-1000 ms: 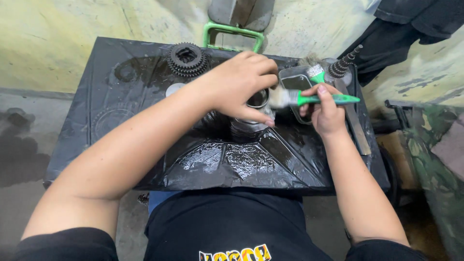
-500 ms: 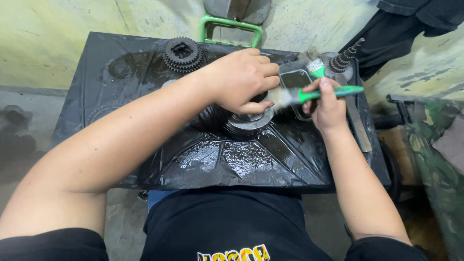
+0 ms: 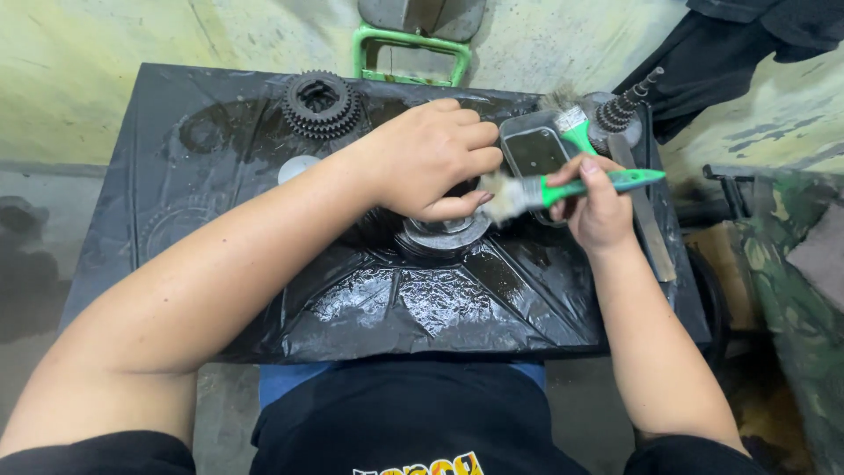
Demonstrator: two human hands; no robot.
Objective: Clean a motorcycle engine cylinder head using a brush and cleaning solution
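While bent over a wet black-sheeted table (image 3: 220, 299), brushing a round metal part.

Far left-centre, stacked dark gear (image 3: 321, 104) lying apart on the sheet; next, left hand (image 3: 431, 158) clamped from above on the round metal part (image 3: 444, 233) at mid-table, fingers curled around it; then bristles of the green-handled brush (image 3: 563, 187) touching that part's right edge; right hand (image 3: 598, 207) gripping the brush handle; behind it, small rectangular tray (image 3: 536, 149), second green brush (image 3: 571, 123), splined shaft (image 3: 620, 107).
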